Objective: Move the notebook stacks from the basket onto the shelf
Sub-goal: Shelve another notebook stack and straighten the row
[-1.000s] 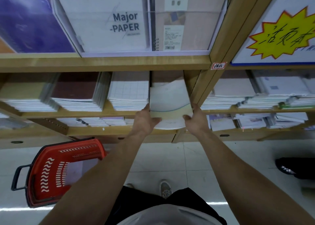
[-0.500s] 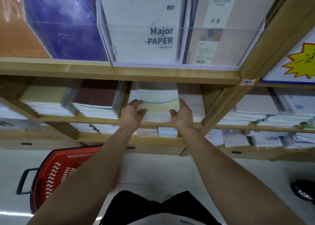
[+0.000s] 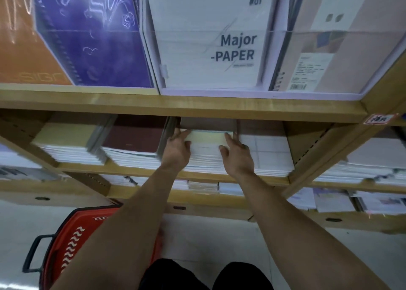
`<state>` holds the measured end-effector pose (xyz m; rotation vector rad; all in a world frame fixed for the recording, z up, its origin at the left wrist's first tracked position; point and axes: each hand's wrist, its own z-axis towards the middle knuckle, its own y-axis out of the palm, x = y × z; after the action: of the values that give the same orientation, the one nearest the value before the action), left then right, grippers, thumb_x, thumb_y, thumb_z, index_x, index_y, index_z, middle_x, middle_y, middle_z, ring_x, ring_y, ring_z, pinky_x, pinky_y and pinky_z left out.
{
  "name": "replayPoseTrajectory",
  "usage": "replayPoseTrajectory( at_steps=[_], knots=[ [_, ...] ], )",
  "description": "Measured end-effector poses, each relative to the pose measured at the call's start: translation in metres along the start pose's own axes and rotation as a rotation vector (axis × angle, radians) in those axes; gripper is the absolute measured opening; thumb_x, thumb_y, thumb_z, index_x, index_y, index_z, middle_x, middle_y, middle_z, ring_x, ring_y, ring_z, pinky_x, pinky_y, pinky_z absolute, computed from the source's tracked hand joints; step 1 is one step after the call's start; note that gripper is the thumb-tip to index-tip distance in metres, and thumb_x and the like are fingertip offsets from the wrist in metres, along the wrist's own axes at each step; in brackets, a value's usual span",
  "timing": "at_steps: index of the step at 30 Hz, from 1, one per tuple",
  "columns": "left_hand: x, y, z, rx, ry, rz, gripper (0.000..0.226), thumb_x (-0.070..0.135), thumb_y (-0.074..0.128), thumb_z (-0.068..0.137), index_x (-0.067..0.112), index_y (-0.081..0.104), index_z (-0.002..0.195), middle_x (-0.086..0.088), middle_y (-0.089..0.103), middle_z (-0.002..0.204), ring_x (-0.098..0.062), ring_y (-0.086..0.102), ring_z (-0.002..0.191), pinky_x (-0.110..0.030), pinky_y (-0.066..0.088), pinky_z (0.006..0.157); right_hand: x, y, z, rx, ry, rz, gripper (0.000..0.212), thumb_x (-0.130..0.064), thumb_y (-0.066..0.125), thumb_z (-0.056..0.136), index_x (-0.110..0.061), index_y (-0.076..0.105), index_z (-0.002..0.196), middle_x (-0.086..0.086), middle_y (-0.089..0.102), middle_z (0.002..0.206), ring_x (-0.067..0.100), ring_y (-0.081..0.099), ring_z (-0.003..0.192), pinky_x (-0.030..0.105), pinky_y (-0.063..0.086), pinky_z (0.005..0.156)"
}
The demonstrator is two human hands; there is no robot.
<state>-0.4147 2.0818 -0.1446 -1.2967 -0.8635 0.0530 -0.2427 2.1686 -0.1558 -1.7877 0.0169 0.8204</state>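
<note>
A person's two hands flank a notebook stack (image 3: pixel 206 155) on the middle board of a wooden shelf (image 3: pixel 136 171) in a stationery aisle. The stack has a pale yellow cover with a blue line near its far edge. It sits in the slot between a maroon-covered stack (image 3: pixel 134 135) on its left and a grid-covered stack (image 3: pixel 267 151) on its right.

The left hand (image 3: pixel 176 152) lies against the stack's left side, fingers stretched out toward the far corner and thumb at the front edge. The right hand (image 3: pixel 238 155) mirrors it on the right side, fingers extended across the top corner and thumb on the cover. Neither hand curls round the stack, which is pressed between them.

A red basket (image 3: pixel 72 239) with a black handle stands on the white tiled floor (image 3: pixel 208 237) at lower left, well below the hands and partly hidden by the left forearm. Its contents cannot be made out. A "Major -PAPER" pad (image 3: pixel 211 43) stands on the board above.
</note>
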Motion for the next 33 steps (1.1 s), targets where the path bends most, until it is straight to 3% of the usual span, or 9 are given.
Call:
replayPoseTrajectory(
  at_steps=[5,8,12,14,20,24,26,29,33],
  knots=[
    [-0.006,-0.009,-0.002,-0.1,-0.019,-0.087,0.047,0.021,0.053,0.103,0.029,0.048,0.149,0.002,0.027,0.165,-0.026,0.041,0.142,-0.034,0.038,0.113,0.0,-0.007,-0.003,-0.033,0.015,-0.141,0.058,-0.051,0.026,0.107,-0.031,0.018,0.161,-0.004,0.006,0.17,0.033,0.024,0.146,0.047,0.041,0.104],
    [-0.007,-0.022,-0.013,-0.173,-0.042,-0.084,0.056,0.029,0.057,0.101,0.029,0.039,0.154,0.003,0.022,0.167,-0.027,0.03,0.149,-0.041,0.032,0.119,-0.01,-0.016,-0.028,0.003,0.077,-0.148,0.058,-0.047,0.032,0.107,-0.022,0.025,0.159,0.005,0.012,0.169,0.036,0.023,0.146,0.046,0.043,0.104],
    [-0.001,-0.049,-0.052,-0.024,-0.219,-0.252,0.041,0.023,0.055,0.102,0.014,0.055,0.142,-0.01,0.059,0.141,-0.03,0.056,0.128,-0.033,0.043,0.101,-0.021,-0.016,-0.079,-0.047,-0.031,-0.17,0.055,-0.04,0.042,0.105,-0.019,0.036,0.155,0.005,0.026,0.163,0.032,0.028,0.143,0.043,0.041,0.109],
    [-0.017,-0.054,-0.084,-0.013,-0.286,-0.277,0.036,0.025,0.057,0.1,0.017,0.061,0.135,-0.009,0.063,0.133,-0.028,0.062,0.117,-0.029,0.045,0.09,-0.032,-0.007,-0.1,-0.145,-0.108,-0.132,0.053,-0.041,0.046,0.104,-0.02,0.04,0.152,0.003,0.034,0.157,0.03,0.033,0.142,0.041,0.04,0.111],
    [-0.115,-0.054,-0.224,-0.123,-0.631,-0.202,0.047,0.043,0.06,0.093,0.009,0.066,0.124,-0.013,0.071,0.118,-0.033,0.067,0.108,-0.038,0.05,0.092,-0.077,0.06,-0.13,-0.443,-0.3,-0.26,0.047,-0.044,0.049,0.101,-0.016,0.051,0.139,0.008,0.048,0.142,0.031,0.044,0.131,0.042,0.043,0.102],
    [-0.178,-0.05,-0.317,-0.155,-0.901,-0.198,0.051,0.053,0.054,0.092,0.016,0.065,0.125,-0.012,0.07,0.122,-0.035,0.065,0.108,-0.042,0.053,0.093,-0.109,0.123,-0.143,-0.604,-0.44,-0.373,0.054,-0.043,0.051,0.099,-0.017,0.047,0.146,0.01,0.047,0.146,0.033,0.045,0.133,0.042,0.043,0.103],
    [-0.201,-0.051,-0.353,-0.156,-0.98,-0.191,0.039,0.043,0.056,0.097,0.015,0.068,0.121,-0.011,0.07,0.12,-0.034,0.065,0.109,-0.04,0.052,0.09,-0.123,0.154,-0.151,-0.671,-0.491,-0.427,0.058,-0.042,0.054,0.098,-0.016,0.042,0.149,0.013,0.046,0.148,0.036,0.045,0.134,0.043,0.042,0.104],
    [-0.244,-0.047,-0.392,-0.137,-1.139,-0.185,0.052,0.039,0.057,0.098,0.015,0.053,0.143,-0.011,0.057,0.143,-0.032,0.056,0.127,-0.04,0.047,0.102,-0.146,0.201,-0.158,-0.741,-0.549,-0.511,0.05,-0.041,0.056,0.096,-0.017,0.049,0.14,0.011,0.047,0.148,0.037,0.047,0.132,0.044,0.045,0.101],
    [-0.301,-0.039,-0.414,-0.103,-1.226,-0.261,0.061,0.043,0.055,0.098,0.014,0.043,0.151,-0.01,0.049,0.151,-0.031,0.05,0.135,-0.042,0.044,0.108,-0.18,0.267,-0.156,-0.801,-0.574,-0.564,0.058,-0.048,0.058,0.094,-0.021,0.049,0.145,0.011,0.051,0.145,0.035,0.048,0.133,0.045,0.046,0.103]
  ],
)
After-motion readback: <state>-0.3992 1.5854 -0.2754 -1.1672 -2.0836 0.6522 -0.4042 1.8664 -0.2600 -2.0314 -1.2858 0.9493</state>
